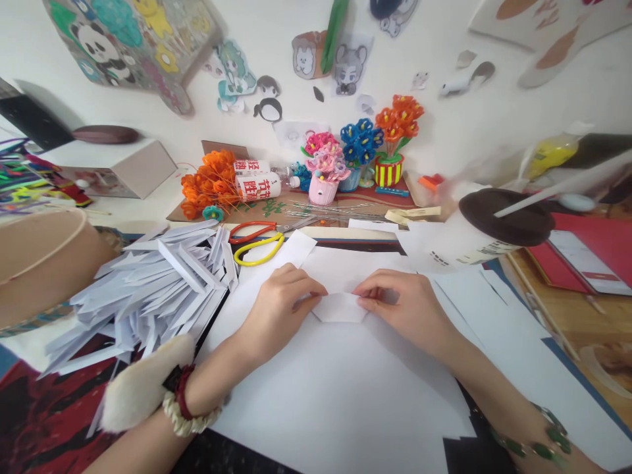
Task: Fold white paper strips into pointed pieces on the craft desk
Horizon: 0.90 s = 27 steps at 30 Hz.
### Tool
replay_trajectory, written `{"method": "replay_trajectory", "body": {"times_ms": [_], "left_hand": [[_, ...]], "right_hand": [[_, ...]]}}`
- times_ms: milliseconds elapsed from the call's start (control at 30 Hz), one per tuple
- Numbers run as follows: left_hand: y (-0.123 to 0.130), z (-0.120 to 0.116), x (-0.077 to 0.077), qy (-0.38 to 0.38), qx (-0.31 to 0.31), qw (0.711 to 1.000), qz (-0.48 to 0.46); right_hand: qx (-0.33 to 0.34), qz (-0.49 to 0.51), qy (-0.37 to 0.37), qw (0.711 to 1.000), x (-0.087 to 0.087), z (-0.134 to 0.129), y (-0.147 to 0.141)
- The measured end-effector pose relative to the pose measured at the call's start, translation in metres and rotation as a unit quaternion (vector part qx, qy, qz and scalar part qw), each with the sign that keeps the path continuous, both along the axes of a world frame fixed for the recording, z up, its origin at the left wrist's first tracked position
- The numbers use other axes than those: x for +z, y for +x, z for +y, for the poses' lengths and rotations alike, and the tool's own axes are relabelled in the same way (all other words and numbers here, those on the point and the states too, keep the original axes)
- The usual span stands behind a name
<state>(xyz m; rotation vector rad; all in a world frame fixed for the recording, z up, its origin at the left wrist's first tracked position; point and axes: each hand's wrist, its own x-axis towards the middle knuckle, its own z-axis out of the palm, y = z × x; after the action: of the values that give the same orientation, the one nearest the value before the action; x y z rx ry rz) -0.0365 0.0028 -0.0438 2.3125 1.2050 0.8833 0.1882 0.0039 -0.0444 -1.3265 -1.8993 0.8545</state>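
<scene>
Between my hands is a small piece of folded white paper (340, 308), its long top edge running from one hand to the other. My left hand (284, 306) pinches its left end between thumb and forefinger. At the right end, my right hand (402, 306) grips the paper the same way. Large white sheets (345, 388) lie beneath both hands. To the left is a heap of folded white paper strips (162, 283). Scissors with one red and one yellow handle (259, 250) rest just beyond my left hand.
A cup with a brown lid and straw (506, 217) stands at right, near a phone (587, 260) on a red folder. Orange flowers (212, 184), a plastic bottle (259, 185) and small flower pots (323, 191) line the back. A beige round container (49, 263) sits far left.
</scene>
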Motion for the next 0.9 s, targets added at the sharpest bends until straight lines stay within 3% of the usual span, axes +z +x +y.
{"method": "replay_trajectory", "body": {"times_ms": [567,900], "left_hand": [[0.0,-0.001,-0.002,0.081,-0.042,0.995,0.037],[-0.004,-0.002,0.004,0.14,-0.101,0.977,0.128]], "right_hand": [[0.061,-0.031,0.099,0.993,-0.006,0.001,0.005],[0.157,-0.126,0.212,0.956,-0.009,-0.001,0.012]]}}
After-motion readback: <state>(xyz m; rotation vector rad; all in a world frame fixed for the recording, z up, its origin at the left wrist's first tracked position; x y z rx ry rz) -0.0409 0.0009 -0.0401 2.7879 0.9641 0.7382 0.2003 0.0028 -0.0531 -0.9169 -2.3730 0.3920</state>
